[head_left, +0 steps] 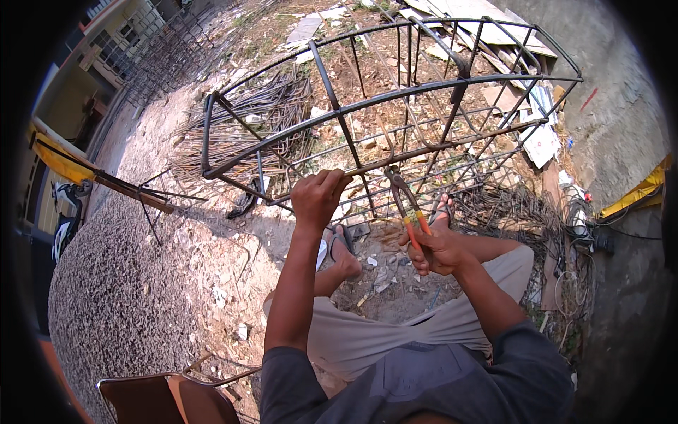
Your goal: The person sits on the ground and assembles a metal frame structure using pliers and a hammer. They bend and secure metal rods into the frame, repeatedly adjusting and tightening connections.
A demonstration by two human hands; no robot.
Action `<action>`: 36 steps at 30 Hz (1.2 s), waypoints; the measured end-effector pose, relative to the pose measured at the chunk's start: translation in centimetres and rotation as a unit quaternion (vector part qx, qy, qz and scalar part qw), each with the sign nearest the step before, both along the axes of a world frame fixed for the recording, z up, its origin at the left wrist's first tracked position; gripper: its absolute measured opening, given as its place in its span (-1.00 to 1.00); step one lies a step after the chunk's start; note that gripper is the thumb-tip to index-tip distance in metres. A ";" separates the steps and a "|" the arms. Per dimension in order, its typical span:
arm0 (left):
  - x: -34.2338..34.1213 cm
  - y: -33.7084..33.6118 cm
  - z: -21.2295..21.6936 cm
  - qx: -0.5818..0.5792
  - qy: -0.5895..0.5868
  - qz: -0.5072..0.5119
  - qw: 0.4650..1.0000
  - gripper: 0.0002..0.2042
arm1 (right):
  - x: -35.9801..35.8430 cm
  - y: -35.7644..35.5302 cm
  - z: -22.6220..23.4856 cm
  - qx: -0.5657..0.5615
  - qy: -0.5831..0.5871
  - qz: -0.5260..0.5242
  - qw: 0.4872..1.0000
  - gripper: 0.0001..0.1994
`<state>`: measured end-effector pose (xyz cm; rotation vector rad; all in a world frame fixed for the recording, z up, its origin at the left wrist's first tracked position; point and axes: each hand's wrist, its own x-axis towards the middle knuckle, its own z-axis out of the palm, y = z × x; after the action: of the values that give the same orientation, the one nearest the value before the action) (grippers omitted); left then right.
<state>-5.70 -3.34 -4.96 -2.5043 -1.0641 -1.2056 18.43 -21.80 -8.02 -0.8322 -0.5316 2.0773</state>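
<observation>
Rod cage (339, 111), long axis running left to right, loose rods (279, 95) on the ground beyond its left part, near bar (452, 145) facing the wearer. Left hand (318, 201) closed in a fist on the cage's near bar toward its left end; right hand (438, 251) on the wearer's side of the cage, fingers wrapped round both handles of the pincers (402, 203). Pincers' long axis points forward and slightly left from right hand to cage, jaws at the near bar, contact unclear, handles slightly apart.
</observation>
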 end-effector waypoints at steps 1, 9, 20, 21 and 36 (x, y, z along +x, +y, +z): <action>-0.3 -0.1 -0.1 0.002 0.001 0.006 1.000 -0.81 | -0.5 0.0 0.3 0.033 -0.065 -0.010 0.997 -0.50; 0.1 0.2 -0.7 0.013 -0.004 -0.004 1.000 -0.79 | -1.7 -0.8 -0.3 0.150 -0.513 -0.129 0.835 -0.57; 0.1 -0.2 -0.6 0.007 0.002 0.015 1.000 -0.81 | -0.3 -0.9 -2.2 0.131 -0.367 -0.087 0.917 -0.60; 0.1 -0.2 -0.5 0.006 -0.001 0.015 1.000 -0.81 | -1.2 -0.9 -2.2 0.146 -0.530 -0.116 0.827 -0.57; 0.0 -0.4 -0.2 0.004 0.000 0.007 1.000 -0.82 | -0.1 0.5 -3.1 -0.020 0.161 0.062 0.985 -0.57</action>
<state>-5.70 -3.75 -5.12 -2.4864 -1.0724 -1.2025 18.30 -21.28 -11.09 -0.4798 -0.3732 2.2854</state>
